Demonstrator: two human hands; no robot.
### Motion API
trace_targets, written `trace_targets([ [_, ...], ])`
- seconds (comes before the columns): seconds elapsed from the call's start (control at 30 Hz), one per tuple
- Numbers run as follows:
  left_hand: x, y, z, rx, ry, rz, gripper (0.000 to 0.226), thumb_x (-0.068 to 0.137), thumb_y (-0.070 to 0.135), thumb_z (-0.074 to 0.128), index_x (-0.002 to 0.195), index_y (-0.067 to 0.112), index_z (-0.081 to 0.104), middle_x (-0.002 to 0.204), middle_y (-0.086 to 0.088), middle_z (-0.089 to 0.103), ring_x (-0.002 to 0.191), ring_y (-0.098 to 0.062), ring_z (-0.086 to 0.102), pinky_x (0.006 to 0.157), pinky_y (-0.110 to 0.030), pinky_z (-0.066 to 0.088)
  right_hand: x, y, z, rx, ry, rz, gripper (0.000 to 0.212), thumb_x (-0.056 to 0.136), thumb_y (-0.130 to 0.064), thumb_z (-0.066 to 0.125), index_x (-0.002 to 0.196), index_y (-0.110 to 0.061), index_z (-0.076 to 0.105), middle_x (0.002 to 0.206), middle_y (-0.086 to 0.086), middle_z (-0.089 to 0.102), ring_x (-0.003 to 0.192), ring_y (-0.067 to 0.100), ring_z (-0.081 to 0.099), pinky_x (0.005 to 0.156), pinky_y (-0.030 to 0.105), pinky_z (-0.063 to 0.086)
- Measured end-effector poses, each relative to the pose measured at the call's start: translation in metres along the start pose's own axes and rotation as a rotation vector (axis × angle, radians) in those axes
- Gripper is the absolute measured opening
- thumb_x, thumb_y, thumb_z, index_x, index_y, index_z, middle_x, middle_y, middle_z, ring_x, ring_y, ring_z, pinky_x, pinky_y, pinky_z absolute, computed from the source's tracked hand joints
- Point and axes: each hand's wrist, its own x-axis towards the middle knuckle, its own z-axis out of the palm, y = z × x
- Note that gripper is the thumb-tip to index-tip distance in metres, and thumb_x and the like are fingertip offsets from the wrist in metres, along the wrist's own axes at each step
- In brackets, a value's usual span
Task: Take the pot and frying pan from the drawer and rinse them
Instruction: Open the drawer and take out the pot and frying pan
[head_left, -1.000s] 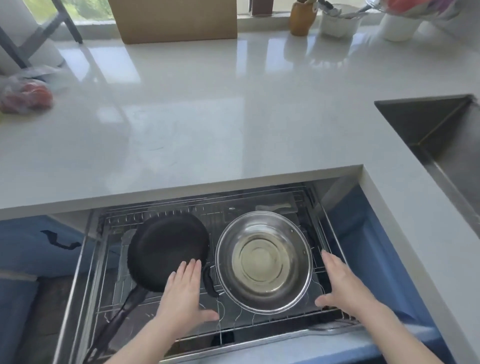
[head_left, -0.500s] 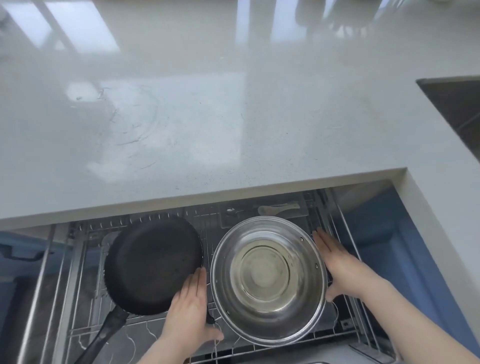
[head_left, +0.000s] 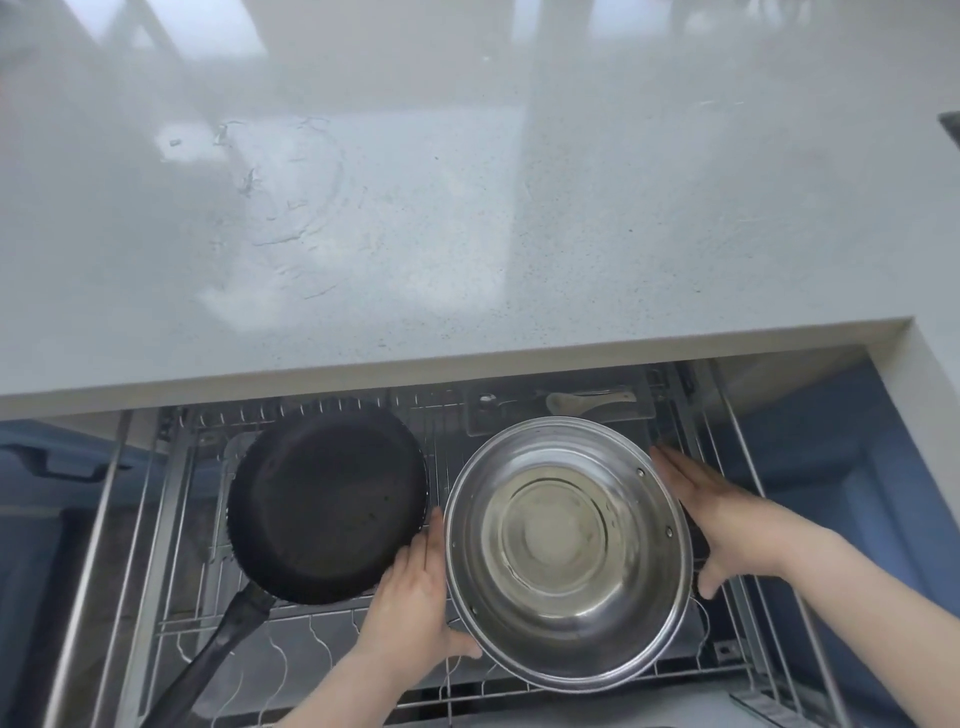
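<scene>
— Down at the near edge, what do we have?

— Our two forearms reach into the pulled-out wire drawer (head_left: 171, 525). Our left hand (head_left: 415, 608) lies flat against the left wall of the steel pot (head_left: 569, 553), fingers straight and together, thumb hooked under the near rim. Our right hand (head_left: 727, 519) presses on the opposite side, palm to the pot's wall, fingers stretched along it, thumb pointing down. So both hands are spread and clamp the pot between them.

— Is the pot off the rack?

— We cannot tell; it sits over the right half of the drawer, rim tilted slightly, inside empty and shiny.

— And the frying pan (head_left: 327, 506)?

— Just left of the pot, in the left half of the drawer, black, its handle (head_left: 208, 660) running toward us and to the left. Our left hand's fingers sit in the gap between pan and pot.

— Farther back?

— Behind the pot we see a clear tray (head_left: 561, 410) with a pale spoon in it, at the drawer's rear. Beyond that, the speckled pale countertop (head_left: 467, 208) fills the upper view, glossy with reflections and smeared marks.
</scene>
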Motion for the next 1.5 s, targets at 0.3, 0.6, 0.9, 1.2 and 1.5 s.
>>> trace_targets([
  [0.3, 0.000, -0.014, -0.018, -0.068, -0.128, 0.082, 0.150, 0.056, 0.062, 0.084, 0.149, 0.015, -0.025, 0.158, -0.002, 0.005, 0.142, -0.019, 0.014, 0.121, -0.030, 0.012, -0.021, -0.012, 0.007, -0.017, 0.087, -0.039, 0.155, 0.042, -0.062, 0.089, 0.154, -0.028, -0.014, 0.161, -0.005, 0.001, 0.147, 0.020, 0.009, 0.118, 0.029, 0.016],
  [0.6, -0.016, -0.001, -0.095, -0.129, -0.228, 0.170, 0.157, 0.042, 0.067, 0.088, 0.155, 0.026, -0.013, 0.162, 0.003, 0.005, 0.147, -0.016, 0.008, 0.120, -0.029, 0.014, -0.083, -0.029, -0.034, 0.145, 0.066, -0.023, 0.158, 0.035, -0.065, 0.088, 0.153, -0.035, -0.012, 0.155, -0.016, 0.004, 0.142, 0.018, 0.010, 0.119, 0.036, 0.022],
  [0.9, -0.058, 0.041, -0.178, -0.225, -0.445, 0.262, 0.131, 0.052, 0.052, 0.093, 0.146, 0.053, 0.003, 0.150, 0.020, 0.028, 0.139, 0.000, 0.026, 0.117, -0.027, 0.024, -0.170, -0.038, -0.078, 0.228, -0.017, 0.013, 0.153, 0.028, -0.080, 0.080, 0.153, -0.043, 0.002, 0.149, -0.022, 0.014, 0.141, 0.007, 0.014, 0.119, 0.037, 0.023],
  [1.2, -0.103, 0.095, -0.241, -0.277, -0.336, 0.418, 0.121, 0.054, 0.051, 0.093, 0.132, 0.072, 0.003, 0.143, 0.035, 0.027, 0.132, 0.019, 0.022, 0.112, -0.018, 0.024, -0.264, -0.041, -0.124, 0.298, 0.113, -0.070, 0.123, 0.044, -0.051, 0.090, 0.135, -0.066, 0.009, 0.136, -0.041, 0.019, 0.134, -0.013, 0.017, 0.116, 0.024, 0.023],
  [1.5, -0.014, 0.142, -0.335, -0.103, -0.049, 0.543, 0.131, 0.050, 0.048, 0.095, 0.145, 0.051, 0.004, 0.130, 0.017, 0.036, 0.121, -0.002, 0.033, 0.104, -0.020, 0.032, -0.246, -0.034, -0.228, 0.150, 0.432, 0.003, 0.136, 0.038, -0.059, 0.090, 0.139, -0.065, -0.001, 0.147, -0.029, 0.017, 0.140, 0.004, 0.016, 0.119, 0.034, 0.020],
])
